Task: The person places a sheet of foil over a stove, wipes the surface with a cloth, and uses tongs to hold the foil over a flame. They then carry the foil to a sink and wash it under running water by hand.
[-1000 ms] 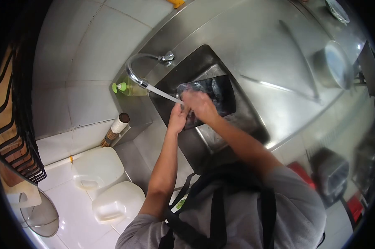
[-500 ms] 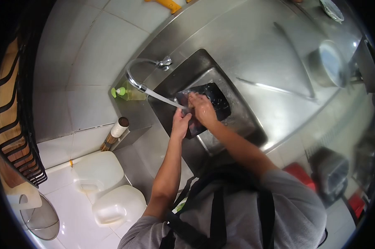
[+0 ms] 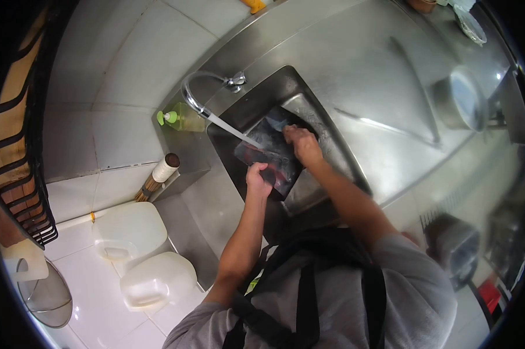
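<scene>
A dark rectangular tray [image 3: 271, 152] is tilted inside the steel sink [image 3: 326, 134], under a stream of water from the curved faucet [image 3: 200, 93]. My left hand [image 3: 258, 178] grips the tray's near edge. My right hand [image 3: 301, 143] rests on the tray's far right side, pressed flat against its surface. Whether it holds a sponge is hidden.
A green soap dispenser [image 3: 178, 118] stands left of the faucet. Two white jugs [image 3: 140, 256] sit on the tiled floor below left. A black wire rack [image 3: 18, 174] hangs at far left. A metal pot [image 3: 463, 99] sits on the steel counter at right.
The tray has swung round and lies lower and flatter in the sink. My left hand slid down to its near edge; my right hand moved up to its far side.
</scene>
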A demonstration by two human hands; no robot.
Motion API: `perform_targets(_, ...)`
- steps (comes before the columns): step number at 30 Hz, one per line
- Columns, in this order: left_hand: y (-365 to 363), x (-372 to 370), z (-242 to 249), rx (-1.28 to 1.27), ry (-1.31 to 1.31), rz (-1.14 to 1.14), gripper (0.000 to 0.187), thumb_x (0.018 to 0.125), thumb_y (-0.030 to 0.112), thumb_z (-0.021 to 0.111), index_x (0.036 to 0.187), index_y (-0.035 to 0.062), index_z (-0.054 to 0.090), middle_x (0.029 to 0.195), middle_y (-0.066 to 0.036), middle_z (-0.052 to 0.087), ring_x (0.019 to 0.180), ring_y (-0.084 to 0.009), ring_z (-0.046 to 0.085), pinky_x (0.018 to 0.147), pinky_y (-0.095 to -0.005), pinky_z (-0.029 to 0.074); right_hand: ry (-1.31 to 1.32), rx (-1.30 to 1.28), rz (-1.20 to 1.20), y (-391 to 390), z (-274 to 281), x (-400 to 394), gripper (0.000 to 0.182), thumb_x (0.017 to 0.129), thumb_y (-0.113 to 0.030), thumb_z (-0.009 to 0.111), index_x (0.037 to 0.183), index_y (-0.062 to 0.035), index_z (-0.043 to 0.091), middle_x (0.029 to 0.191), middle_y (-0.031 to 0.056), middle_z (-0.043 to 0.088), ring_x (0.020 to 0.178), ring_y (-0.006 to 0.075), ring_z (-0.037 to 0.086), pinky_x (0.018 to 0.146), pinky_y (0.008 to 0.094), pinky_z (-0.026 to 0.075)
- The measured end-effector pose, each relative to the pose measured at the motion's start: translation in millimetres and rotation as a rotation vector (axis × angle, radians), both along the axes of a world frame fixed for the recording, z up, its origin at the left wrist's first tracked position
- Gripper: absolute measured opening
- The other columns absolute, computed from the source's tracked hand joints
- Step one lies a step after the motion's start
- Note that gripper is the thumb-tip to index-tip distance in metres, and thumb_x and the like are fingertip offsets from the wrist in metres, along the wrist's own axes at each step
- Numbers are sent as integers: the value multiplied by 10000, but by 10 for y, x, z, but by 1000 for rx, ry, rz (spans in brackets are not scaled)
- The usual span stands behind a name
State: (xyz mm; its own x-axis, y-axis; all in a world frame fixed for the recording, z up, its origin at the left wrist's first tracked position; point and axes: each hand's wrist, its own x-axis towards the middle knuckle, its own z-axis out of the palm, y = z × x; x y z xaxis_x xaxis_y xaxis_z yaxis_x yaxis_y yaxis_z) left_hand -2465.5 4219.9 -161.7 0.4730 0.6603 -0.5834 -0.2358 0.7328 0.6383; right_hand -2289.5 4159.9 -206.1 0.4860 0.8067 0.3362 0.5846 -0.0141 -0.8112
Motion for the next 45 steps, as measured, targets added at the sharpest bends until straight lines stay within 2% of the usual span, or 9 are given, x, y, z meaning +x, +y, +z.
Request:
perform_targets(2,28,-44,17,54,13,-69,317,714,117,554,1011,9,556,871,-106,605,786,-238,602,789,-386,507,159,-227,63,-16,174,-35,133,746,-17,507,807,-52,621,999,149,640,926,321,615,814,416,483)
perform_targets(9,85,56,190,-54,-6,-10,225,777,198,569,867,-6,603,865,-131,643,813,-273,616,774,-390,495,-5,138,37,-61,319,-442,256,764,6,482,977,5,624,1064,202,627,1058,332,587,930,393,461)
perform_targets(12,15,-51,-56,42,15,97,253,790,212,557,902,-11,598,884,-138,644,811,-288,615,777,-400,496,197,-205,51,50,288,-208,332,771,3,470,1066,-6,622,1098,207,614,1084,329,576,944,391,456)
perform_targets(14,-17,40,261,20,-32,-22,265,802,226,548,938,3,592,897,-133,643,813,-287,616,779,-403,495,28,17,31,55,157,-419,363,768,6,474,1097,-33,625,1085,201,621,1073,324,586,937,395,461)
perform_targets(16,-101,174,414,-35,-51,238,283,809,230,542,978,8,590,919,-129,644,833,-284,620,794,-403,494,112,136,94,-164,753,-793,326,779,-19,484,1070,-40,632,1128,179,613,1086,297,585,952,374,457)
perform_targets(20,-95,-77,175,-24,-19,91,285,822,231,548,990,6,600,934,-118,650,866,-275,622,819,-392,493,-250,-45,-77,167,6,-295,320,769,-30,516,1075,-30,613,1106,183,615,1062,309,588,928,359,474)
perform_targets(24,-62,-107,103,5,-22,85,299,828,236,537,991,-7,601,937,-119,650,873,-279,622,834,-413,490,89,-116,150,-83,385,-472,285,768,-13,501,1027,-29,621,1144,176,596,1105,310,562,929,367,468)
perform_targets(34,-50,-111,274,-25,-13,71,247,851,218,532,949,0,594,881,-121,654,812,-261,634,742,-379,515,11,-72,81,-49,302,-519,435,792,-26,451,1221,-12,527,1215,175,564,1179,326,504,985,402,409)
perform_targets(45,42,-88,172,45,-132,-7,194,837,162,565,945,4,595,866,-115,649,763,-254,640,709,-364,528,48,40,-51,-68,438,-802,381,799,3,446,1152,-18,589,1216,208,557,1157,358,522,972,404,431)
